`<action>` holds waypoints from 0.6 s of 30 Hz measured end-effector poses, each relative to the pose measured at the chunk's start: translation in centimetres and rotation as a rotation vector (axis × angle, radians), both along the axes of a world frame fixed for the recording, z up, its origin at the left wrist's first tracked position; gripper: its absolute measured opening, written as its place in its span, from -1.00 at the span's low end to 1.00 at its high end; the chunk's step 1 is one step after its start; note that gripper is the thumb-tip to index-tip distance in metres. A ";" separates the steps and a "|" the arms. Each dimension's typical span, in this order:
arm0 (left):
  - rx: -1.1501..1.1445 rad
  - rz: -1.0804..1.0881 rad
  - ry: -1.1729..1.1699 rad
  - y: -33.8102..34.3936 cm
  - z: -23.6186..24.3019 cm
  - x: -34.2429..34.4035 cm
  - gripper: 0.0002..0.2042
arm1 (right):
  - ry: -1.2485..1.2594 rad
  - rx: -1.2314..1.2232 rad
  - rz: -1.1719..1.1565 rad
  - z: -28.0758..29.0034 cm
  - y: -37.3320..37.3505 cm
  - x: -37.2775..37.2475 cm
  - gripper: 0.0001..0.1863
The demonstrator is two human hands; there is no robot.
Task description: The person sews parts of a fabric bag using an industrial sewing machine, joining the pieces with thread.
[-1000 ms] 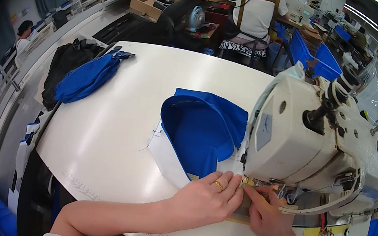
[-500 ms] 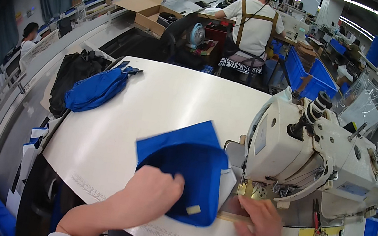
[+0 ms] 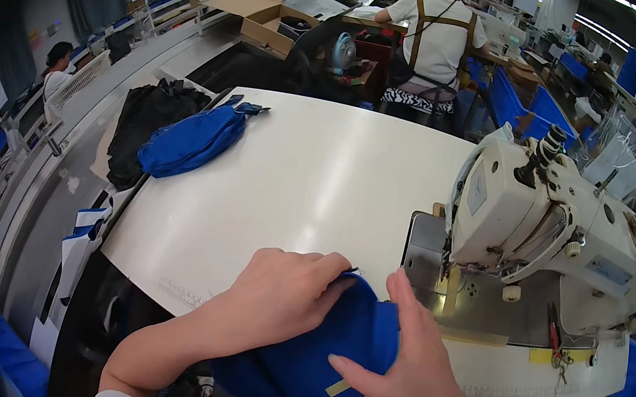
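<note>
Holding: left hand (image 3: 282, 293), fingers drawn in narrow on the far rim of the blue piece (image 3: 286, 372); exactly how the fingertips meet the cloth is hidden.
Right hand (image 3: 421, 360): thumb and fingers spread wide at the right side of the blue piece, thumb reaching over its inside; I cannot tell how firmly the palm touches.
Blue piece: at the near edge of the table (image 3: 322, 174), between both hands, hollow side up, its lower part just in front of the person's body.
Pale strip (image 3: 338, 388): on the inside of the blue piece, just below the right thumb.
Machine (image 3: 511, 212): white, on the right of the table, apart from both hands.
Metal plate (image 3: 423, 253): beneath and left of the machine's head.
Snips (image 3: 557, 340): red-handled, lying near the machine across a yellow strip (image 3: 541, 357).
Blue bundle (image 3: 193, 144): at the table's left edge, beside black cloth (image 3: 142, 125).
Co-worker (image 3: 438, 43): seated beyond the table, back turned, white top, brown straps.
Fan (image 3: 344, 51): left of the co-worker, near an open box (image 3: 265, 34).
</note>
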State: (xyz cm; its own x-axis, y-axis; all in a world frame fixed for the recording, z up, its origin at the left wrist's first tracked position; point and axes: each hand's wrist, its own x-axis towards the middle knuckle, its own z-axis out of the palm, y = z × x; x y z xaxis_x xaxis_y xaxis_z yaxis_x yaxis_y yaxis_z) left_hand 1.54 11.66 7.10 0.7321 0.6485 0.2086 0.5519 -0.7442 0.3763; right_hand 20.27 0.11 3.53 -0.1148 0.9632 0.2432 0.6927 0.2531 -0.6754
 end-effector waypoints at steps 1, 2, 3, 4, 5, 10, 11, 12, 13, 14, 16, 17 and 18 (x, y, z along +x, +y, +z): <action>-0.033 0.023 -0.080 -0.8 0.2 0.1 -0.70 | -0.071 0.065 -0.007 -0.5 0.7 -0.4 0.13; 0.007 0.016 -0.201 -1.7 0.5 0.2 -0.78 | -0.059 -0.019 -0.056 -1.0 1.3 -0.6 0.01; -0.016 0.018 -0.153 -2.2 0.8 0.2 -0.78 | -0.060 -0.027 -0.070 -1.7 1.9 -0.8 -0.09; -0.030 -0.019 -0.191 -2.7 1.1 0.0 -0.78 | -0.062 -0.039 -0.083 -2.3 2.3 -0.7 -0.09; -0.045 -0.054 -0.248 -2.9 1.2 -0.1 -0.78 | -0.031 0.005 -0.112 -2.8 2.6 -0.6 -0.23; 0.013 -0.016 -0.047 -3.1 -0.3 -0.8 -0.28 | 0.156 0.141 -0.054 -3.8 1.5 -0.4 -0.60; 0.025 -0.054 -0.101 -3.4 -0.9 -0.9 -0.28 | 0.159 0.145 -0.050 -3.8 1.0 -0.6 -0.60; -0.069 -0.101 -0.068 -3.6 -1.5 -0.7 -0.25 | 0.180 0.075 -0.031 -3.6 0.4 -0.8 -0.64; -0.196 -0.129 0.025 -3.8 -2.0 -0.8 -0.21 | 0.204 0.009 0.006 -3.5 -0.1 -1.0 -0.69; -0.185 -0.132 -0.061 -3.9 -2.3 -0.9 -0.28 | 0.181 0.037 0.007 -3.3 -0.4 -1.2 -0.73; -0.258 -0.096 -0.110 -3.9 -2.6 -1.3 -0.34 | 0.180 0.004 -0.046 -2.9 -0.9 -1.2 -0.73; -0.334 -0.055 -0.168 -3.7 -2.7 -1.4 -0.40 | 0.168 -0.088 -0.112 -2.7 -1.1 -1.1 -0.72; -0.356 -0.087 -0.170 -3.6 -2.7 -1.6 -0.53 | 0.246 -0.036 -0.114 -2.6 -1.1 -1.2 -0.72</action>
State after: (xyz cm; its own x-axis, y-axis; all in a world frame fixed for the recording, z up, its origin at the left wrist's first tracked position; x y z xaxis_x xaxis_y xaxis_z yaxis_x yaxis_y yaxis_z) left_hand -0.11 8.11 4.38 0.7619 0.6392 0.1048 0.4003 -0.5919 0.6996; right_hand 19.12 -1.02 0.94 0.0530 0.9750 0.2156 0.5295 0.1556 -0.8339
